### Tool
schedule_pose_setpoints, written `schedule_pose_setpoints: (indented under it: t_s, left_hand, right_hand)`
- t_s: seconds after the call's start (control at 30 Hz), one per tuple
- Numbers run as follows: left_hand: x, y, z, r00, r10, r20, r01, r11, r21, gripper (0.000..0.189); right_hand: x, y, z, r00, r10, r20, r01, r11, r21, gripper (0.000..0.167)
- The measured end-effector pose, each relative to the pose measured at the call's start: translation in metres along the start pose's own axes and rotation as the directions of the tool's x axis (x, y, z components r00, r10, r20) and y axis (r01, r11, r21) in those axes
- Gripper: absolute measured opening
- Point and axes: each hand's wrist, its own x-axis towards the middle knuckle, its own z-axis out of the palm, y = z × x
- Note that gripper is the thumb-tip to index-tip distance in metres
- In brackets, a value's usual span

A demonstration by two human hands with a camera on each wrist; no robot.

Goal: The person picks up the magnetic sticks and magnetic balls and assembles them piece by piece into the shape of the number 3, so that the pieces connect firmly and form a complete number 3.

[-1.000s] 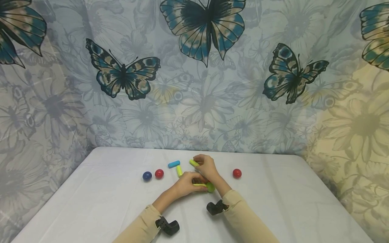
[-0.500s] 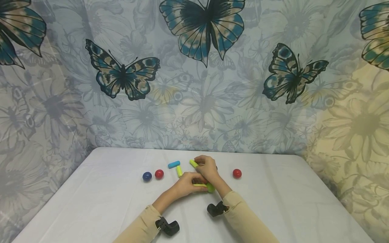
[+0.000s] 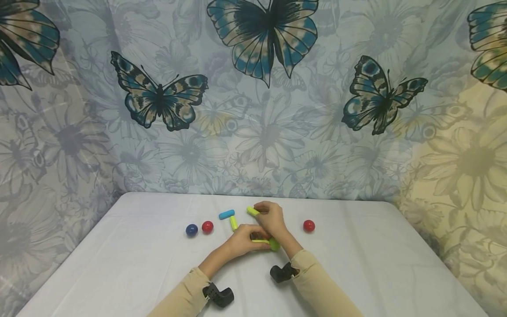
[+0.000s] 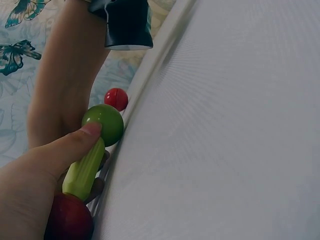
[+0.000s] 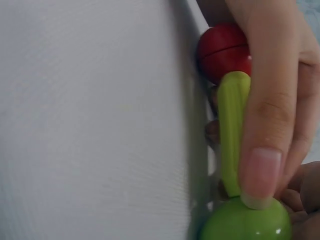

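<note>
My left hand grips a ribbed yellow-green rod, its thumb lying along the rod up to a green ball at one end. A red ball sits at the rod's other end. Just beyond, my right hand pinches the near end of a second yellow-green rod; its fingertips are partly hidden. The right wrist crosses close behind the green ball. A third yellow-green rod lies by the left hand's knuckles, near a blue rod.
On the white table, a blue ball and a red ball lie to the left. Another red ball lies to the right. A patterned butterfly cloth hangs behind the table.
My right hand has shifted very slightly, with the rod at its fingertips tilting a little. The left hand and the loose pieces stay where they were.
</note>
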Motion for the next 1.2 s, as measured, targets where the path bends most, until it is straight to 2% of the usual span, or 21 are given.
schedule_pose_setpoints:
  t_s: [0.2,0.5,0.7,0.87,1.03,1.2]
  left_hand:
    - [0.001,0.002,-0.001,0.999,-0.035,0.005,0.035,0.999,0.019,0.024]
    - [0.001,0.003,-0.002,0.998,-0.056,0.012,0.056,0.998,0.0,0.023]
    - [0.0,0.006,-0.002,0.998,-0.06,0.022,0.06,0.998,-0.017,0.021]
    - [0.0,0.005,-0.002,0.998,-0.059,0.021,0.059,0.998,0.0,0.021]
    - [0.0,0.006,-0.002,0.997,-0.073,0.021,0.073,0.997,-0.001,0.022]
    - [-0.001,0.006,-0.002,0.997,-0.08,0.023,0.08,0.997,0.0,0.022]
  right_hand:
    - [0.003,-0.002,-0.01,0.997,0.014,-0.076,-0.007,0.996,0.088,0.026]
    - [0.008,0.005,-0.023,0.971,0.138,-0.196,-0.094,0.971,0.22,0.027]
    - [0.009,0.013,-0.027,0.951,0.24,-0.197,-0.178,0.942,0.286,0.031]
    - [0.005,0.017,-0.032,0.944,0.269,-0.194,-0.195,0.923,0.332,0.033]
    - [0.006,0.024,-0.032,0.923,0.326,-0.206,-0.245,0.908,0.339,0.033]
    - [0.005,0.03,-0.032,0.907,0.377,-0.186,-0.28,0.872,0.402,0.034]
